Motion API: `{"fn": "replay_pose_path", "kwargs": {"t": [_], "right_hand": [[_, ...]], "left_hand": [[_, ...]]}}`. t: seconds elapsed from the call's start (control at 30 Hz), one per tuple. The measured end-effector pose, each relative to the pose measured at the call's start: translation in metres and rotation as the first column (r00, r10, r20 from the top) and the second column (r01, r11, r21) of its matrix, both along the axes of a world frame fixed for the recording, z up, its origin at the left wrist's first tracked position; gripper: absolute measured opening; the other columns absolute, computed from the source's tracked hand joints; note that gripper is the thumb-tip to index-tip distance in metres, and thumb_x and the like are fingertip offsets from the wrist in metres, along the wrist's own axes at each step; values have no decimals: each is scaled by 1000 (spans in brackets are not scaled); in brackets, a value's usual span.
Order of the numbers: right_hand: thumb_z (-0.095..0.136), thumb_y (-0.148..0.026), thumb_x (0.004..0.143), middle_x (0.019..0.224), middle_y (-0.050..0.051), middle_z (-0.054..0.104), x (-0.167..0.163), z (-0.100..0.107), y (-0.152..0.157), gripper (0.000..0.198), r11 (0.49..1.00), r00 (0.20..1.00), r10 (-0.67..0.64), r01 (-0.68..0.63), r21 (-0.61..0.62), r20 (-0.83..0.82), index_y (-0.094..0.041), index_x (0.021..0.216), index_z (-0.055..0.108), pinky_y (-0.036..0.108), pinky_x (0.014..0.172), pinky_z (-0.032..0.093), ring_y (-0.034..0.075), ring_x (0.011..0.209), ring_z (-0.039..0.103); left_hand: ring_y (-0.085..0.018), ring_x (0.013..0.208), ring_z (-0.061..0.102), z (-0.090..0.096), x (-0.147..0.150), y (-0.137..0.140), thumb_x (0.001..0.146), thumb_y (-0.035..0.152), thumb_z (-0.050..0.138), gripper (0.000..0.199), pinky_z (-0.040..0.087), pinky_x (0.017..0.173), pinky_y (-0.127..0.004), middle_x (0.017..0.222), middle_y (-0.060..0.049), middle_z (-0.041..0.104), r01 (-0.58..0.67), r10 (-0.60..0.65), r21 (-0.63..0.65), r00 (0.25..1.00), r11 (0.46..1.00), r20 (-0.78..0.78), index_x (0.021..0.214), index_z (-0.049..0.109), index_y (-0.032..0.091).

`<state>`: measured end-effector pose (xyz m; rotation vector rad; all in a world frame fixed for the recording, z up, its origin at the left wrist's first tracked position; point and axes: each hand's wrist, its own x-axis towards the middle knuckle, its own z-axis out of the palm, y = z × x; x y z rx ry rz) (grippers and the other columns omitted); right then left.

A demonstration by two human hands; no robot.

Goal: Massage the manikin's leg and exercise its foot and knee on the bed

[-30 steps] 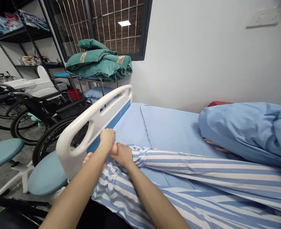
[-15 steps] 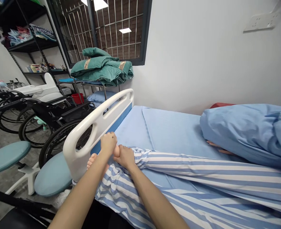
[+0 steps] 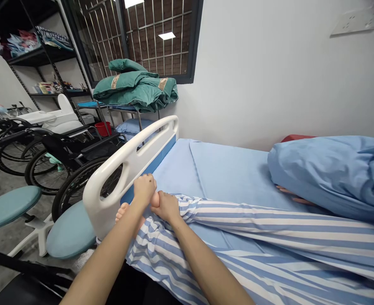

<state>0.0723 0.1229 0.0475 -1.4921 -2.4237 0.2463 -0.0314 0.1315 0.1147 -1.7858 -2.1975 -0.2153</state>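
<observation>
My left hand (image 3: 144, 187) is closed around the front part of a bare foot (image 3: 155, 199), covering its toes. Just to the right, my right hand (image 3: 166, 206) wraps the same foot at the ankle, beside a trouser cuff. The foot belongs to a person lying on the bed in blue-and-white striped trousers (image 3: 253, 218). Their other bare foot (image 3: 121, 210) shows its toes behind my left forearm, near the footboard. Between my hands only a small patch of the held foot is visible.
The white footboard (image 3: 93, 192) stands left of the feet on a bed with a blue sheet (image 3: 228, 169). A blue cover (image 3: 329, 173) hides the person's upper part. Left are stools (image 3: 69, 231), wheelchairs (image 3: 79, 169) and shelving; green bedding (image 3: 136, 87) lies behind.
The view has tilted slightly, so the surroundings sit a little higher. Both hands keep their hold on the foot, with almost no movement.
</observation>
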Motion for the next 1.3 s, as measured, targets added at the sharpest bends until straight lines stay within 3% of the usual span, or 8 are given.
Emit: {"fn": "replay_pose_path", "kwargs": {"t": [0.6, 0.93, 1.3], "right_hand": [[60, -46, 66, 90, 9, 65, 0, -1, 1, 40, 1000, 1000, -2, 2, 18, -18, -18, 93, 49, 33, 73, 37, 24, 84, 60], [58, -46, 68, 90, 9, 65, -1, 2, 0, 39, 1000, 1000, -3, 4, 10, -1, -18, 94, 49, 33, 73, 37, 24, 84, 60], [58, -45, 67, 88, 8, 65, -1, 0, 0, 38, 1000, 1000, -5, 5, 26, -12, -18, 92, 50, 32, 72, 37, 24, 82, 60]], "left_hand": [[-26, 75, 63, 2, 1, 0, 81, 23, 35, 32, 45, 61, -33, 81, -15, 64, 37, -38, -28, 999, 999, -22, 92, 62, 10], [-24, 79, 62, 5, 4, -2, 80, 21, 36, 32, 44, 64, -32, 86, -15, 64, -11, 11, -60, 1000, 998, -2, 96, 62, 10], [-25, 75, 62, 1, 2, -1, 80, 21, 37, 30, 45, 62, -33, 82, -14, 64, 1, -1, -21, 1000, 1000, -15, 93, 62, 10]]}}
